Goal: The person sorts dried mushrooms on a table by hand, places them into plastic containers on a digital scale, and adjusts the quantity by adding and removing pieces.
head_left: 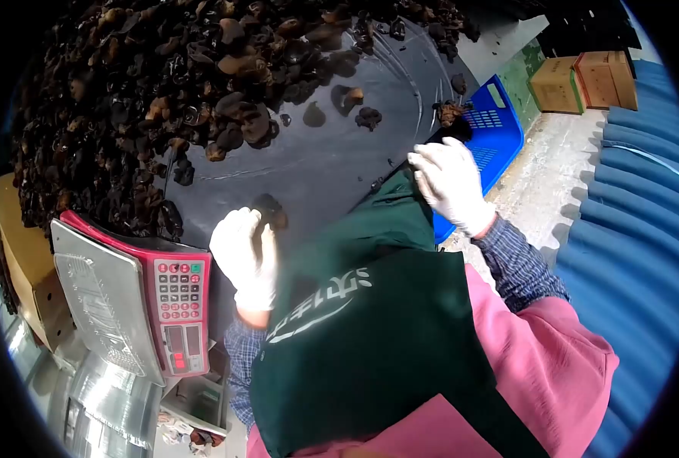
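Observation:
Dark, wrinkled wood ear mushrooms (233, 114) are heaped over the far and left parts of a dark tabletop (309, 160). My left hand (244, 256), in a white glove, is at the table's near side, its thumb and fingers closed at a slightly blurred brown wood ear piece (271, 211). White-gloved too, my right hand (452, 183) is over the table's right edge beside a blue plastic basket (500, 130). Its fingers are loosely bent and a little apart, with nothing visible in them. Dark and brown pieces (452, 114) lie just beyond that hand, at the basket's edge.
A pink and silver weighing scale (179, 305) stands at the left near corner. Cardboard boxes (606, 80) sit on the floor at the back right, near blue corrugated sheeting (629, 252). Another carton (30, 259) is at the far left.

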Demonstrator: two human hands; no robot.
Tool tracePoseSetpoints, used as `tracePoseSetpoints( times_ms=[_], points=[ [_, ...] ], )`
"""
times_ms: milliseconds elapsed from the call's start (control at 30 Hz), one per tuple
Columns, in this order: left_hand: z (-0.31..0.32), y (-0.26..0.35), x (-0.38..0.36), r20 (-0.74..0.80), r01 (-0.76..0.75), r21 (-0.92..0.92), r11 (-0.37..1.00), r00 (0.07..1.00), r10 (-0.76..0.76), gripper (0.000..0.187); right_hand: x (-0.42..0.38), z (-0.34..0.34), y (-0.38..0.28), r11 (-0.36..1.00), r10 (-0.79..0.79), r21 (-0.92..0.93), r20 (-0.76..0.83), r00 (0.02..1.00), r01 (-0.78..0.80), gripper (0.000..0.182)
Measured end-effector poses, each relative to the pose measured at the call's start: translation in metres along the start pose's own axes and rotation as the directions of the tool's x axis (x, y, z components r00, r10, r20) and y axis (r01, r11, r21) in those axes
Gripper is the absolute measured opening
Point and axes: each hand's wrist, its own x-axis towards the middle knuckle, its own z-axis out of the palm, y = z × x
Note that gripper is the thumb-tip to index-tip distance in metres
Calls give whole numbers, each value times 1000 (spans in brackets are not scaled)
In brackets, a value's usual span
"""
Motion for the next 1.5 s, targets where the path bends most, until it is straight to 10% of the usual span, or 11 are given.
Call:
tracePoseSetpoints(
  times_ms=[400,567,767,933,1033,1300,1433,1500],
  points=[
    [8,1,9,-10,-1,41,999,1000,2,48,109,33,-42,985,-136,67,-279,951,160,62],
    [9,1,6,1,32,-9,999,1000,-32,65,123,43,-19,984,44,180,-280,959,8,34],
    [8,2,9,90,117,-60,991,990,-111,91,132,34,-79,679,-120,698,-200,972,228,26],
    [10,0,10,22,142,-30,989,990,-142,109,180,35,-88,727,-257,492,-452,854,479,40],
    [11,-4,6,38,200,-88,976,979,-198,113,212,39,-94,976,-104,131,-427,898,175,46],
    [13,-6,2,-21,155,-16,988,988,-155,128,140,49,-102,656,-573,465,-206,793,595,46],
    [5,-3,4,35,222,-84,972,975,-219,133,127,23,-72,672,-461,590,-139,876,447,39],
    [8,-5,4,11,190,-82,978,982,-190,132,125,32,-55,771,-242,478,-391,888,421,39]
  ],
)
